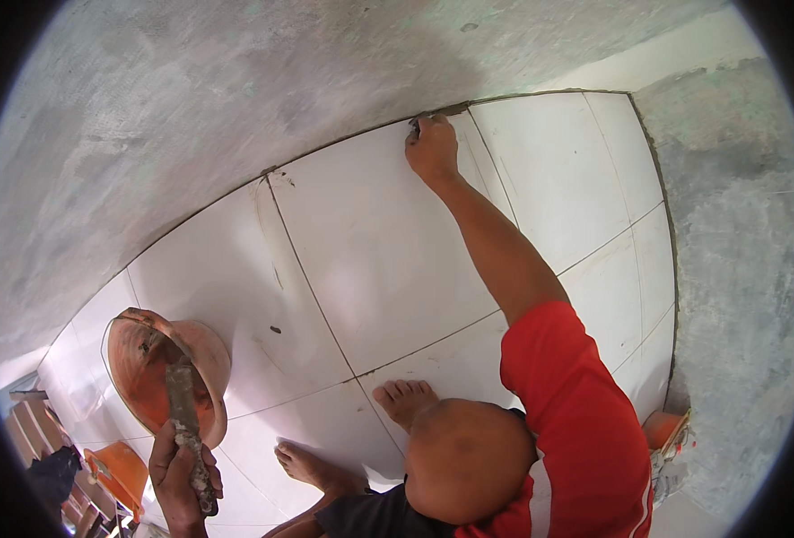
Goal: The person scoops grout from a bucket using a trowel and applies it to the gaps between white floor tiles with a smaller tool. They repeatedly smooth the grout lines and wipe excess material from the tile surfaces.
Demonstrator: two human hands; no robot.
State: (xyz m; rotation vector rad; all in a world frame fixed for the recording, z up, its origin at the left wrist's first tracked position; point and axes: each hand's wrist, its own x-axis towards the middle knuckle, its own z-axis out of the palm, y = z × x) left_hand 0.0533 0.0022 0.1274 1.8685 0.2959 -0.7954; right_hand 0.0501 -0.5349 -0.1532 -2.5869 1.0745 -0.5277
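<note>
My right hand (431,148) reaches far forward to the top edge of a large white tile (370,242), where it meets the grey cement wall (191,108). Its fingers are curled around a small dark object (413,131) pressed into the joint; what that object is cannot be made out. My left hand (180,473) is low on the left, gripping the handle of a mortar-caked trowel (182,403). The trowel blade lies inside an orange bowl (137,359) resting on the tiles. My bare feet (404,399) and bent knee (464,457) are below.
White floor tiles with dark joints run to a rough cement wall (738,269) on the right. An orange container (121,473) and wooden pieces (31,421) sit at lower left. Another orange object (664,429) lies at lower right by the wall.
</note>
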